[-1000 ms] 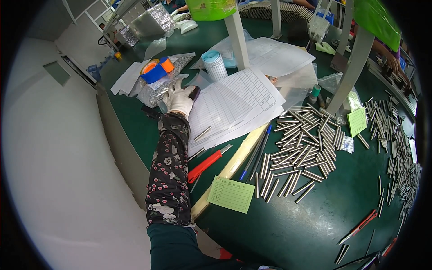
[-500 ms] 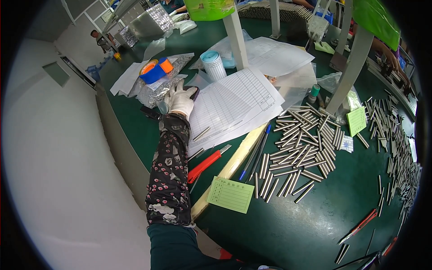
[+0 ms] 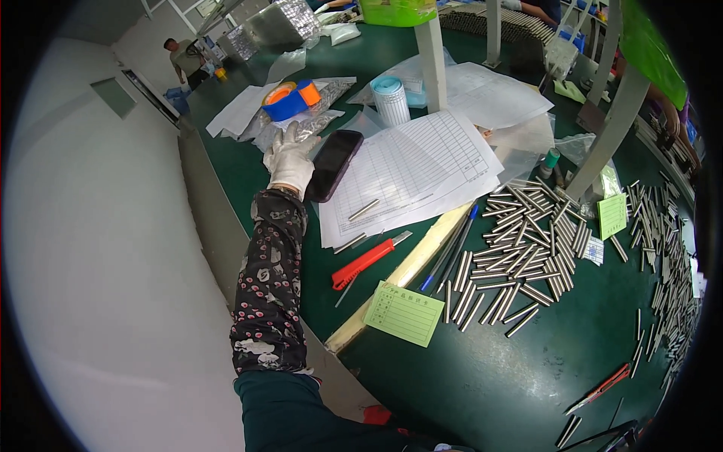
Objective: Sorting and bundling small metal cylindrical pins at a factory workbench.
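- My gloved left hand grips the dark smartphone by its long edge.
- Phone: rigid, slick, glass face prob fragile; hold by the sides.
- Right hand not in view.

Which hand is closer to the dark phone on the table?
Left. The gloved left hand is at the phone and touches its left edge, beside the printed sheets. The right hand is not in view.

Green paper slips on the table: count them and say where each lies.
2. One green slip lies near the table's front edge, below the red utility knife. The other green slip lies right, among the metal rods. Others may be hidden.
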Demonstrator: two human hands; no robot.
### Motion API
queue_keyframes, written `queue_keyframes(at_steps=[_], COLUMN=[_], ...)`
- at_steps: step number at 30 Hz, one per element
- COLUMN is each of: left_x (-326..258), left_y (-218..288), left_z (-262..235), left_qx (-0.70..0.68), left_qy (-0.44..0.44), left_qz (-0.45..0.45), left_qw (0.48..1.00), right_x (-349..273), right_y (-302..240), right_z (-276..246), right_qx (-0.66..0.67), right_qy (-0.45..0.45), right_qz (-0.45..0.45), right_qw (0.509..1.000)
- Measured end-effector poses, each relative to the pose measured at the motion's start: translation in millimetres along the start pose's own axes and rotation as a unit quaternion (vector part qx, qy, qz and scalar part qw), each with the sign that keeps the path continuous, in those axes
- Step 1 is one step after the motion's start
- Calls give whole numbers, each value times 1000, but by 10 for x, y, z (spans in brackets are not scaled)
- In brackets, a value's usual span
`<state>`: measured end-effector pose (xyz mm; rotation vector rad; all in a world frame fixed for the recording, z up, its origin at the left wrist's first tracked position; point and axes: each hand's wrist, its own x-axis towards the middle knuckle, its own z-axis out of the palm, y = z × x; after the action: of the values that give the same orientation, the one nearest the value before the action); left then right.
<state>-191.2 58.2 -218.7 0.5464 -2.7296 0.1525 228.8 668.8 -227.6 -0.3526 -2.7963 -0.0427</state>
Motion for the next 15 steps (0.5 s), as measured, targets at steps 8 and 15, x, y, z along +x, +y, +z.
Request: queue_keyframes(at_steps=[8,15], left_x=[-239,-319], left_y=[23,80], left_z=[37,208], left_qx=[-8,-15], left_qy=[-55,-58], left_qz=[31,58], left_qw=[998,997], right_x=[-7,-4], right_y=[-17,37], right_z=[55,82], right_qx=[-9,-14], right_qy=[51,39], right_qz=[-15,-20], right_qw=[999,999])
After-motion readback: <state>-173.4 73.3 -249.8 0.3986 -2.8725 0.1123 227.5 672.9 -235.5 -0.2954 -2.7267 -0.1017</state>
